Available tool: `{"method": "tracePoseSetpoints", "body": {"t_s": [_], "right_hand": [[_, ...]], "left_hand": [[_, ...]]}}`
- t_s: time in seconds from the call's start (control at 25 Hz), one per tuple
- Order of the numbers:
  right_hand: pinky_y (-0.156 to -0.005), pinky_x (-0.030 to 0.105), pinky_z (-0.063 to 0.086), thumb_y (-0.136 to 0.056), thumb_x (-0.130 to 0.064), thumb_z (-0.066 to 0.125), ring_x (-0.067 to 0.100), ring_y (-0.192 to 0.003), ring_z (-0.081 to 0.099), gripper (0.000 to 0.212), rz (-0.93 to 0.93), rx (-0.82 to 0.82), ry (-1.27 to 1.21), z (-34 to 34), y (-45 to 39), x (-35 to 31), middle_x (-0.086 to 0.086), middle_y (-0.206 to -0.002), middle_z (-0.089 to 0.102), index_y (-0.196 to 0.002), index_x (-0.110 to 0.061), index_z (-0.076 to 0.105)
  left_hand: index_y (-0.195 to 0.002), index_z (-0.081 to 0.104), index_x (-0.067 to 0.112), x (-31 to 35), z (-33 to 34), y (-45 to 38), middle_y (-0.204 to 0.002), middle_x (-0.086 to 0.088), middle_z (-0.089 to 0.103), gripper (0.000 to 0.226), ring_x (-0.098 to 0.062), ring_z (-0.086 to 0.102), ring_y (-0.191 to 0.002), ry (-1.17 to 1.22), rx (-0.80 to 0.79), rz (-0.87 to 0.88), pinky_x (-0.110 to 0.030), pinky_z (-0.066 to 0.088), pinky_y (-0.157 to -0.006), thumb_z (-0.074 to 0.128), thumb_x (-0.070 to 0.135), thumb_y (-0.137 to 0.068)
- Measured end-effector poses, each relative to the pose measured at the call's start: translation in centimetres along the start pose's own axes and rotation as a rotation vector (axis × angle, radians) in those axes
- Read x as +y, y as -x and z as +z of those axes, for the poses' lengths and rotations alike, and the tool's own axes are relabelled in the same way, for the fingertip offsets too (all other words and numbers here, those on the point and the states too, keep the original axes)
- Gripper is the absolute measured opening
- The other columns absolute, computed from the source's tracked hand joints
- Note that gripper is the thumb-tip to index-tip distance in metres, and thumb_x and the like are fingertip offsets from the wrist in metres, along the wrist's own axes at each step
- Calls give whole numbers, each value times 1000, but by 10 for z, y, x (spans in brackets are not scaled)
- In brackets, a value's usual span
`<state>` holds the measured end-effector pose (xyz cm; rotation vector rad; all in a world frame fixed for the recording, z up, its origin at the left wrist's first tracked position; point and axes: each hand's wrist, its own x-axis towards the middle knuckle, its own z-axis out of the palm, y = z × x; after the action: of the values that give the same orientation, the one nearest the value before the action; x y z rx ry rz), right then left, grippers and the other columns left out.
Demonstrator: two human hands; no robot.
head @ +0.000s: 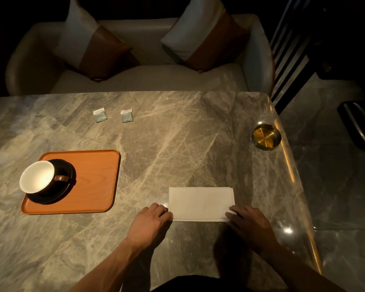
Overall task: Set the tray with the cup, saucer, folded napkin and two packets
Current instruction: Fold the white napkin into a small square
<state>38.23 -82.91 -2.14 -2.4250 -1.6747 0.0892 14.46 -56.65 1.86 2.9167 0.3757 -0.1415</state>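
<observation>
Table: grey veined marble, polished, dimly lit, with a lit strip along its right edge. Beyond the far edge, a pale sofa bearing two white-and-brown cushions. Dark stone floor to the right.

Ashtray: round, brass-coloured, near the table's right edge.

Tray: orange, rectangular with rounded corners, at the left of the table. Saucer, dark, sits on its left part; cup, white inside, stands on the saucer with its handle pointing right.

Packets: two, pale blue and white, flat on the table well beyond the tray, side by side but apart.

Napkin: white, folded to a rectangle, flat on the table right of the tray and apart from it, long axis running left to right.

Left hand: palm down, fingers curled, fingertips touching the napkin's near-left corner; whether they pinch the edge cannot be told.

Right hand: palm down, fingers lying on the napkin's near-right corner, pressing it flat rather than closed around it.
</observation>
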Motion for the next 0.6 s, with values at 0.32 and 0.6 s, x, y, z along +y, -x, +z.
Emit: {"method": "tracePoseSetpoints", "body": {"t_s": [0.32,0.6], "right_hand": [[-90,42,55,-90,-36,46,27,-108,65,41,56,46,-40,-10,-62,-46,6,-120,69,-117,-15,68],[-117,50,6,-96,-40,39,31,-146,26,56,104,-88,10,22,-78,-71,8,-154,39,-146,-14,38]], "left_hand": [[-116,63,19,32,6,-43,-117,-1,61,34,-21,57,-108,37,132,-16,-35,45,-94,48,39,-92],[-157,16,14,64,37,-72,-165,-4,7,58,-19,-5,-152,59,-55,-216,-47,7,-122,17,40,-105]]}}
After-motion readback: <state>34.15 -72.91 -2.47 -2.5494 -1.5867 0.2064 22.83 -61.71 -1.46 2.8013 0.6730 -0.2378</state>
